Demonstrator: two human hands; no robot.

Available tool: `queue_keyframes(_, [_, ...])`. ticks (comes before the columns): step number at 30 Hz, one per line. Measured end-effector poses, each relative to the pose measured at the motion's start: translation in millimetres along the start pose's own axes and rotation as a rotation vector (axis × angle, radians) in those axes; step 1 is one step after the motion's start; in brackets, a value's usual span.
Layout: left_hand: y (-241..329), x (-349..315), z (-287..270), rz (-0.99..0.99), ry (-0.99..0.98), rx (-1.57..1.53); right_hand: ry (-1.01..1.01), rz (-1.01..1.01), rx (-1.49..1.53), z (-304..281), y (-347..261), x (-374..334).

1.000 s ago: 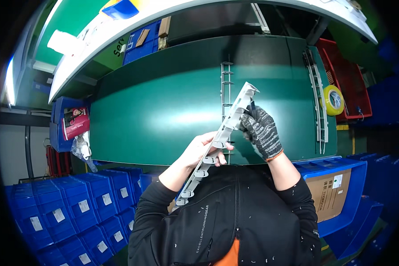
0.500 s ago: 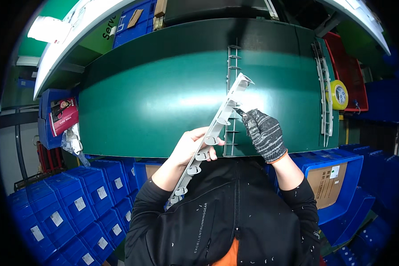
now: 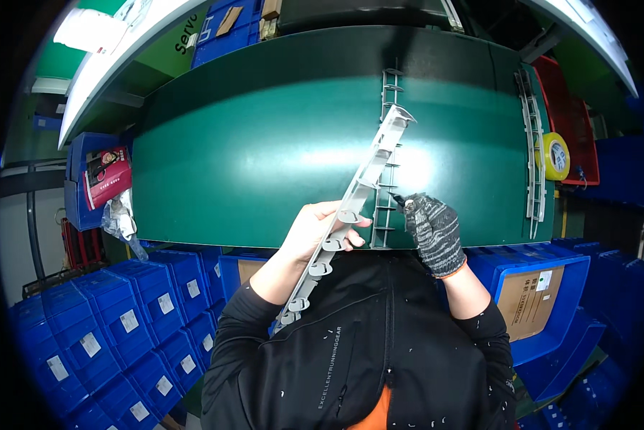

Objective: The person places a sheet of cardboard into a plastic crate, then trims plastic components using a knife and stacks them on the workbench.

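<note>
My bare left hand (image 3: 309, 231) is closed around a long light-grey plastic strip (image 3: 371, 169) with rounded tabs along one side. The strip slants from my left forearm up over the table. To its right, my right hand (image 3: 437, 235), in a dark striped knit glove, grips a small dark-tipped tool (image 3: 399, 200); most of the tool is hidden in the fist. Its tip is a little apart from the held strip. Beneath, a similar ladder-like grey strip (image 3: 391, 89) lies on the green table (image 3: 229, 158), partly covered by the held one.
More grey strips (image 3: 532, 150) lie at the table's right edge, beside a yellow tape roll (image 3: 555, 155) and a red bin (image 3: 576, 132). Blue crates (image 3: 114, 315) stand stacked at the lower left; another crate (image 3: 580, 276) holds a cardboard box (image 3: 531, 304). A pink packet (image 3: 108, 177) sits left.
My right hand has drawn slightly down and back, moving the tool tip away from the held strip. The left hand keeps its hold. The whole view has shifted slightly.
</note>
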State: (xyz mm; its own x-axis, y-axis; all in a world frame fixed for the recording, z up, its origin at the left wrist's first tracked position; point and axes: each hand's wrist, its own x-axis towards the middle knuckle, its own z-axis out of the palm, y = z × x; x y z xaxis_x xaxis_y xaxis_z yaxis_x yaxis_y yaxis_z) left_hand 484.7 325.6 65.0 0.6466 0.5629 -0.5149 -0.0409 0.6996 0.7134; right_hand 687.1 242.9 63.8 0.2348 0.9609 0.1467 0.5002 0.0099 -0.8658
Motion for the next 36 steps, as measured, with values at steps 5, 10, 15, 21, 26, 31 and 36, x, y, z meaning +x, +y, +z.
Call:
queue_keyframes(5, [-0.3,-5.2,3.6,0.003,0.005,-0.001,-0.069,-0.057,-0.140,3.7,-19.1,-1.0])
queue_keyframes(10, [-4.0,-4.5,5.4,0.009,-0.004,0.079,-0.070,-0.013,-0.155,8.8,-18.4,-4.7])
queue_keyframes(15, [-3.1,-3.7,10.6,0.015,0.021,0.093,-0.042,-0.033,-0.209,8.4,-12.5,-3.7])
queue_keyframes(21, [-2.5,-4.7,8.8,0.041,-0.072,-0.024,0.027,-0.096,-0.246,7.1,-15.8,-6.1])
queue_keyframes(26, [-3.7,-7.2,3.6,0.065,-0.052,0.136,0.047,-0.139,-0.231,5.0,-21.4,-6.7])
queue_keyframes(31, [-5.1,-7.4,5.9,0.040,-0.016,0.127,-0.009,-0.095,-0.273,8.6,-21.1,-6.5])
queue_keyframes(36, [-8.1,-3.6,5.2,0.055,-0.034,0.075,0.007,-0.071,-0.318,7.1,-21.5,-6.5])
